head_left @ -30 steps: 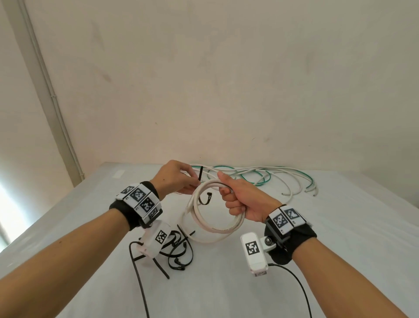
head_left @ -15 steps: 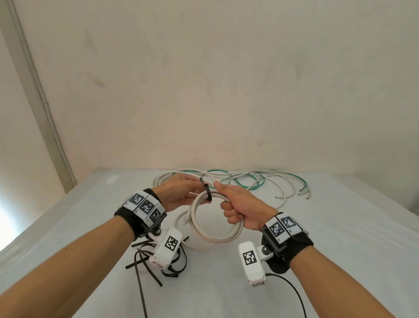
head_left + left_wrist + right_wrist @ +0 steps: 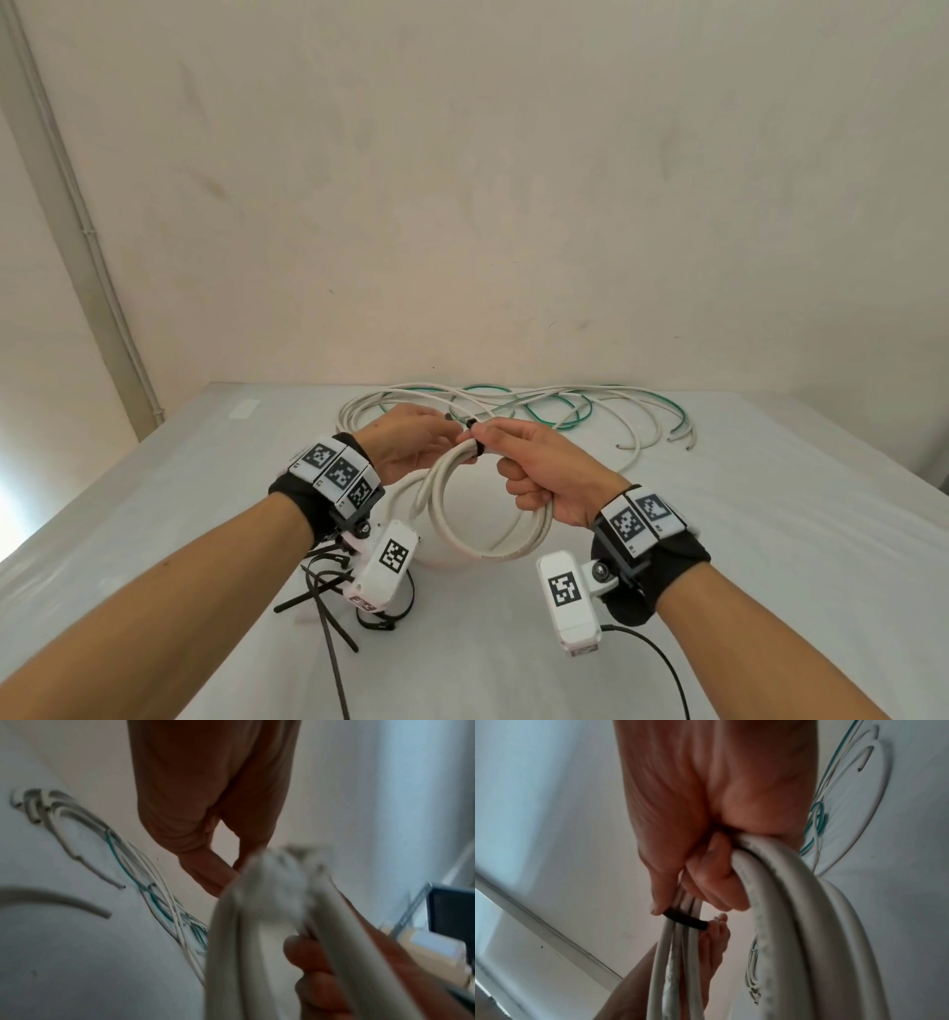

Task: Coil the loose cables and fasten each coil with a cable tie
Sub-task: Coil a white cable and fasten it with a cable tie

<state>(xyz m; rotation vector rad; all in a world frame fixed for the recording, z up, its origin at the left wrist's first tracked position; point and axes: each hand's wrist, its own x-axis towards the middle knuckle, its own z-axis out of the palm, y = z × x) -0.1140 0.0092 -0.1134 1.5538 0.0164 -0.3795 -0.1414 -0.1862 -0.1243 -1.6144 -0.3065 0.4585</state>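
A white cable coil (image 3: 482, 514) hangs above the table in my right hand (image 3: 506, 460), whose fingers are curled round its top strands (image 3: 765, 882). A black cable tie (image 3: 475, 438) wraps the strands just left of my right thumb; in the right wrist view the cable tie (image 3: 685, 920) lies snug across them. My left hand (image 3: 436, 431) meets the coil at the tie, and its fingertips (image 3: 718, 925) pinch the tie's end. The left wrist view is blurred and shows the coil (image 3: 257, 912) close up, hiding the tie.
Loose white and green cables (image 3: 539, 406) sprawl along the back of the grey table (image 3: 770, 514). Several spare black cable ties (image 3: 323, 580) lie under my left wrist. A wall stands right behind the table.
The tie's loose loop has been drawn tight round the coil's strands. Both hands came together at the tie and the coil rose slightly.
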